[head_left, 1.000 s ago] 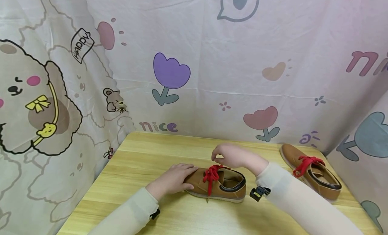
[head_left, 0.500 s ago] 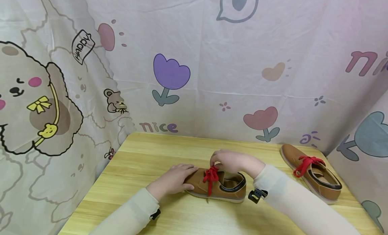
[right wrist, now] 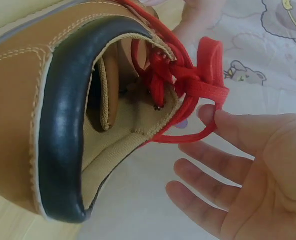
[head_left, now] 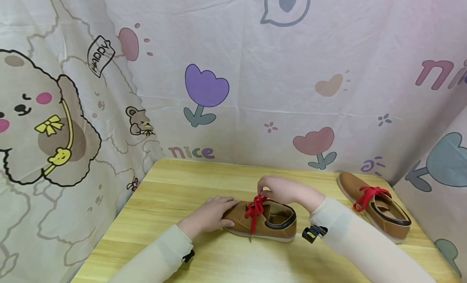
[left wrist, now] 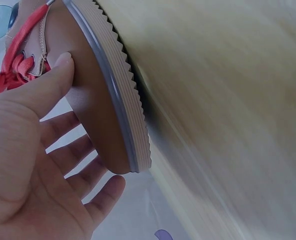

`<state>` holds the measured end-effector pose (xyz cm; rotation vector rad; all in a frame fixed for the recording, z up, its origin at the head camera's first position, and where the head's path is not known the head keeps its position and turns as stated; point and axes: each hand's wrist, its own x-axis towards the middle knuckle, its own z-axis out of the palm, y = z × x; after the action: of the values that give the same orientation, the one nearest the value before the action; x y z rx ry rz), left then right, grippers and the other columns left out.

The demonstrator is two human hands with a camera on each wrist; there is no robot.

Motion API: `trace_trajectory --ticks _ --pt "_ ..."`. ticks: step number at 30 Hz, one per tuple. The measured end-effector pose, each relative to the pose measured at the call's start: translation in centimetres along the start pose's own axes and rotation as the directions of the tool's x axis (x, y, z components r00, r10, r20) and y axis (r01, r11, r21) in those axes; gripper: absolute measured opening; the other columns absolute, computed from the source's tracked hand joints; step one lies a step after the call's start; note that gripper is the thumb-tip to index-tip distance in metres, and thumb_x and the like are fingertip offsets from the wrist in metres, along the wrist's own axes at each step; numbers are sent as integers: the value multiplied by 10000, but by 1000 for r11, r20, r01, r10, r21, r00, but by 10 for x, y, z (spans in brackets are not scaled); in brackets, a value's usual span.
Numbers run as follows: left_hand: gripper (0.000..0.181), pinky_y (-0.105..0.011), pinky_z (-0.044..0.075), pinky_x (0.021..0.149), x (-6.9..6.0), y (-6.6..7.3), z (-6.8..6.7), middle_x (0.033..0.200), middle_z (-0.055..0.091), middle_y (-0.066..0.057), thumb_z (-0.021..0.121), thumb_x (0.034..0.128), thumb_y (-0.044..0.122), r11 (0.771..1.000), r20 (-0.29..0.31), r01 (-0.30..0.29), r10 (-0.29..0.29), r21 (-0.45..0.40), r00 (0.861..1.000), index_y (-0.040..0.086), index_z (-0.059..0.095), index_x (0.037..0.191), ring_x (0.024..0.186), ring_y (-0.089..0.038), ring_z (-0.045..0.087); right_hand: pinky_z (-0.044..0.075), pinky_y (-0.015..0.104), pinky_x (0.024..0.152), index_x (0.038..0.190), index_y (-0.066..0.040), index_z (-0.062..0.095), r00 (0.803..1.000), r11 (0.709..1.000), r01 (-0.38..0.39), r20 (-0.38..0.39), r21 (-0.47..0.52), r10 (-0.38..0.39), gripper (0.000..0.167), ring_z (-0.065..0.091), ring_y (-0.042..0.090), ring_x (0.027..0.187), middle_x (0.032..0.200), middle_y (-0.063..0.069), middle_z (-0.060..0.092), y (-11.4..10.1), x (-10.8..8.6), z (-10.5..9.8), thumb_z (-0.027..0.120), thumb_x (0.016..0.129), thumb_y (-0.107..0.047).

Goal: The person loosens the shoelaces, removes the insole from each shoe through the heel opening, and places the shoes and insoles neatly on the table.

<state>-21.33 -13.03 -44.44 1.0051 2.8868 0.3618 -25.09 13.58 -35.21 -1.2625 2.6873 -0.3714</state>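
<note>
A brown leather shoe (head_left: 271,228) with a dark padded collar lies on the table, its toe pointing left. My left hand (head_left: 211,214) grips the toe, with the thumb on the near side and the fingers over the far side; the left wrist view shows the thumb pressed on the leather above the ridged sole (left wrist: 130,95). Red shoelaces (head_left: 256,206) are tied over the tongue. My right hand (head_left: 281,189) pinches a red lace loop (right wrist: 210,62) between thumb and index finger, above the far side of the opening. Its other fingers spread loosely.
A matching brown shoe (head_left: 359,187) with red laces tied in a bow (head_left: 370,196) stands at the table's right edge. Behind the wooden table (head_left: 171,181) hangs a printed curtain (head_left: 248,72), which also runs along the left side.
My right hand dipped to the laces, took hold of a lace loop, and has lifted it slightly up and to the right. My left hand stays on the toe.
</note>
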Motion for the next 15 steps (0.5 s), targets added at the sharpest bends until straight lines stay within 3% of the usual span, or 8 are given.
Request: trace_trajectory --ticks 10,15 --pt "702 -536 338 1125 0 0 2 1518 470 -107 693 927 445 1000 4 10 -10 -2 1000 133 462 1512 1387 -325 433 519 361 794 957 -82 657 995 995 -14 -93 98 23 85 581 118 859 915 -38 629 18 -15 -4 589 1000 -53" --pt "702 -535 340 1124 -1 0 1 1521 466 -105 688 929 449 1000 7 13 -13 -2 1000 134 459 1514 1391 -323 429 520 424 849 958 -79 652 981 983 -76 -161 169 103 99 624 189 953 938 1 646 28 -24 -6 570 1011 -64"
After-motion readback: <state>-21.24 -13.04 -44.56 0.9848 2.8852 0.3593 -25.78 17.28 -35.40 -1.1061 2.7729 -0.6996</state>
